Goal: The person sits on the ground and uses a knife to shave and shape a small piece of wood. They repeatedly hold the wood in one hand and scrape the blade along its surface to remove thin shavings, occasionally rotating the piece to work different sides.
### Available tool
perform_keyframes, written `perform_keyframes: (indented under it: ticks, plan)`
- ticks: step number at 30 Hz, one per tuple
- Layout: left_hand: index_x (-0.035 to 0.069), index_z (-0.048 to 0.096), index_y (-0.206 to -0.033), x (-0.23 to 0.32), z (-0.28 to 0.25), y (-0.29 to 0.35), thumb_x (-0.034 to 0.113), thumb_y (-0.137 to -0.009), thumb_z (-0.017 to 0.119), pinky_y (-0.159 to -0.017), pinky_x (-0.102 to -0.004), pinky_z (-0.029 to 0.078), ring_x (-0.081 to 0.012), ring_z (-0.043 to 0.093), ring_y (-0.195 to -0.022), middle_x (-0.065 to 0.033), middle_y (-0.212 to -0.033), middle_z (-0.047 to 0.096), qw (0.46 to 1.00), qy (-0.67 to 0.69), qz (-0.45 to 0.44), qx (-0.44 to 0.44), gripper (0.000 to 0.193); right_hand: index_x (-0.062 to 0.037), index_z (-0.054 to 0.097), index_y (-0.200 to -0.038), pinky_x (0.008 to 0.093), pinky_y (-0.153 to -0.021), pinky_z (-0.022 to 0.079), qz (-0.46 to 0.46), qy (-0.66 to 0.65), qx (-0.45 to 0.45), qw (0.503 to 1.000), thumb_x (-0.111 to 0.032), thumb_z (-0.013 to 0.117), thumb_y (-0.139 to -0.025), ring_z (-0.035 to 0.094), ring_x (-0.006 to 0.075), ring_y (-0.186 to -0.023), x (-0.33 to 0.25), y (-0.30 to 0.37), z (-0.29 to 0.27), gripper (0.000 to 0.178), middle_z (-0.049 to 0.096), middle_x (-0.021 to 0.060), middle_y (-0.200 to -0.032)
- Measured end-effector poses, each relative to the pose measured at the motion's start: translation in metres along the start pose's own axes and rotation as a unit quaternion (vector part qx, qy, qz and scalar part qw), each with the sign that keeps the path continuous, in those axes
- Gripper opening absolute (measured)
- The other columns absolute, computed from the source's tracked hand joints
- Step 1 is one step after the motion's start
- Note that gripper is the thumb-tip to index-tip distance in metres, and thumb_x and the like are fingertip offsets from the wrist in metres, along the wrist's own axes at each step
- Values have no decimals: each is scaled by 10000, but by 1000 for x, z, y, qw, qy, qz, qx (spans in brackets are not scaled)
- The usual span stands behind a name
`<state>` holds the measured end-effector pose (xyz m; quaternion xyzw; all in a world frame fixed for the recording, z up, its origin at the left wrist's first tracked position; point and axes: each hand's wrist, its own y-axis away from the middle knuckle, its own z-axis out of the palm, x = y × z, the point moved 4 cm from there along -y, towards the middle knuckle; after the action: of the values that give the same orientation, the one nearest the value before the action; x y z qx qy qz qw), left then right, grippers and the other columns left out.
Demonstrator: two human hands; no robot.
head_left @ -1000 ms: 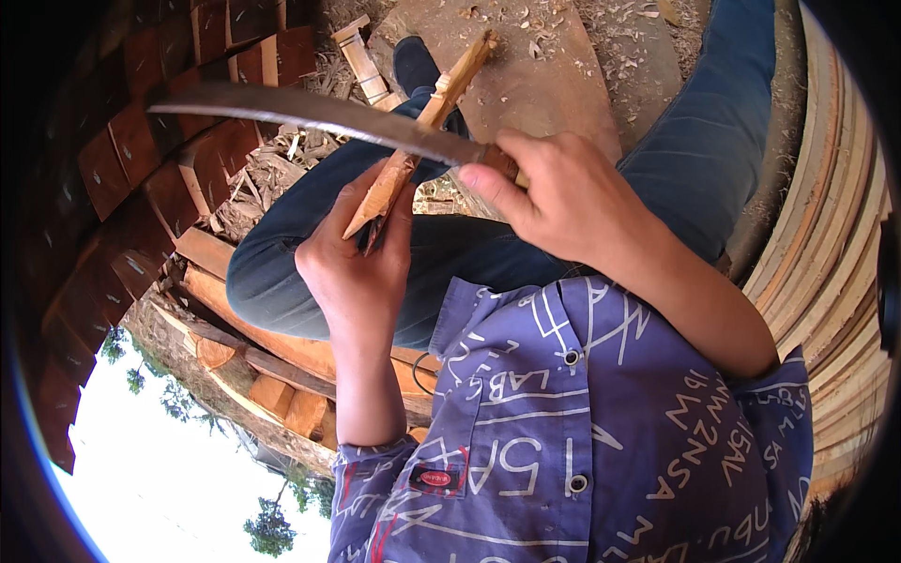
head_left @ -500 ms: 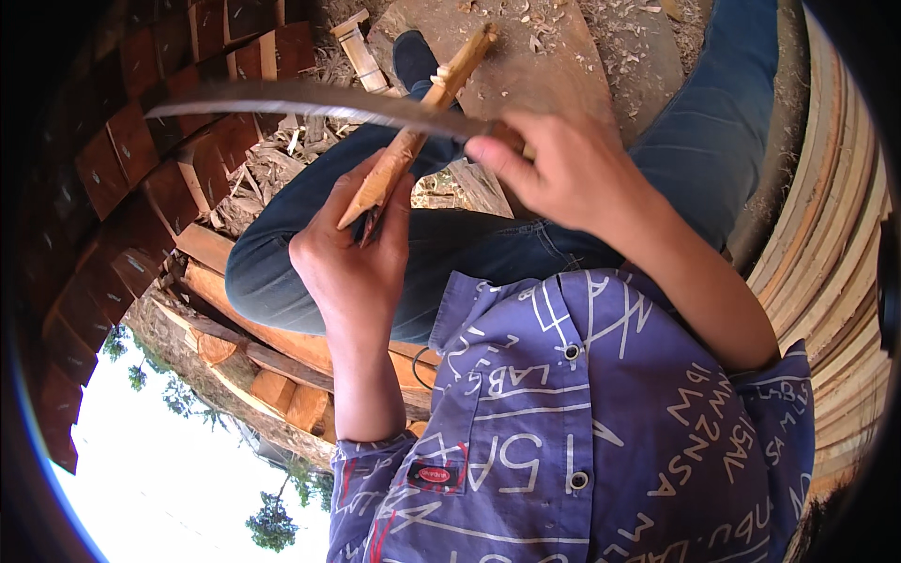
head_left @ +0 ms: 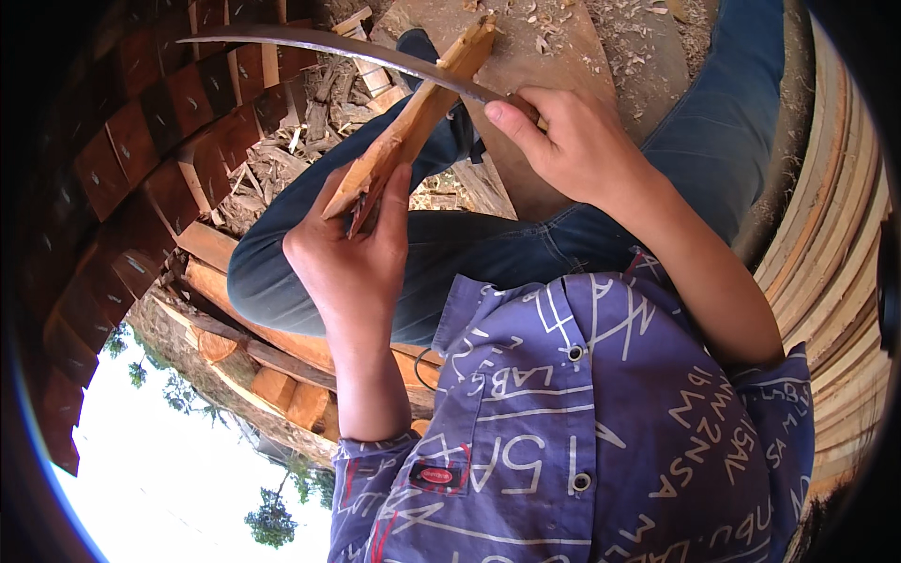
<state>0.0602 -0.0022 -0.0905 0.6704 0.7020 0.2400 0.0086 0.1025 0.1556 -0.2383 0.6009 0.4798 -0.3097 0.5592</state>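
Observation:
My left hand [head_left: 352, 239] is closed round the near end of a rough wooden stick [head_left: 405, 131], which slants up and away to the right. A split or dark gap shows at its near end, between my fingers. My right hand [head_left: 572, 141] grips the handle of a long curved machete [head_left: 347, 47]. The blade lies across the far part of the stick, its tip pointing left; I cannot tell how deep the edge sits in the wood. Most of the handle is hidden by my fingers.
Wood shavings and offcuts [head_left: 258, 174] litter the ground past my bent knee. A flat board [head_left: 544, 56] lies ahead. Stacked blocks [head_left: 141, 141] rise at the left, split logs [head_left: 291, 399] lie below them, and a stack of thin boards [head_left: 835, 216] stands at the right.
The machete has moved up along the stick toward its far end, and its motion blur is gone. The stick has turned slightly in my left hand.

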Motion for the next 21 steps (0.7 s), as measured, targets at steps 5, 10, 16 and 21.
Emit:
perform_keyframes:
  ticks: [5,10,16,21]
  plan:
    - [-15,732,-976,-5,-1,-4,83,-831,764,-667,-245,517,-108,708,-730,-100,-802,746,997,38,53,42,178,24,684,-802,485,-607,522,-42,15,-8,999,-502,549,-960,651,397,-606,-32,6,2,565,620,213,-603]
    - [-18,732,-993,-2,0,-4,85,-830,765,-702,-256,531,-134,730,-803,-110,-833,753,998,47,27,42,196,-28,713,-848,480,-654,527,19,52,1,998,-531,543,-955,677,367,-688,6,-4,-2,541,650,187,-660]
    - [-36,730,-1001,-5,0,-10,91,-836,761,-722,-258,533,-133,725,-806,-123,-843,753,996,41,56,55,211,37,682,-855,499,-676,523,10,67,-32,997,-524,528,-965,675,386,-708,-21,-5,-4,592,652,211,-686]
    - [-35,725,-976,-5,1,-3,75,-843,755,-695,-238,521,-94,709,-796,-98,-813,749,996,77,19,30,175,-11,714,-889,498,-665,528,14,87,-10,996,-575,512,-956,678,396,-701,13,-5,1,602,653,191,-654]
